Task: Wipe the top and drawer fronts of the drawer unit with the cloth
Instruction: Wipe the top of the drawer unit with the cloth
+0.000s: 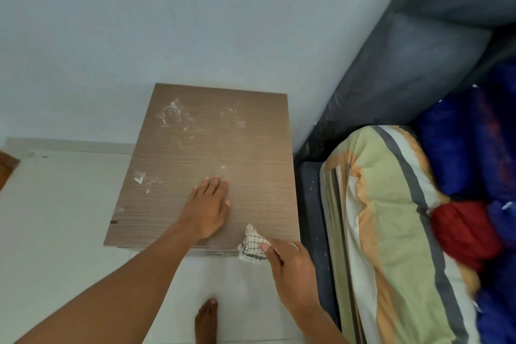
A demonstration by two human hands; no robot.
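Observation:
The drawer unit shows only its brown wood-grain top, seen from above; the drawer fronts are hidden below its front edge. White dusty smears mark the back left, with more at the back right and the left side. My left hand lies flat on the top near the front, palm down, fingers together. My right hand grips a white cloth with a dark check pattern at the front right corner of the top.
A pale blue wall stands behind the unit. A bed with a grey padded headboard, a striped pillow and blue and red bedding is close on the right. My bare foot is on the white tile floor in front.

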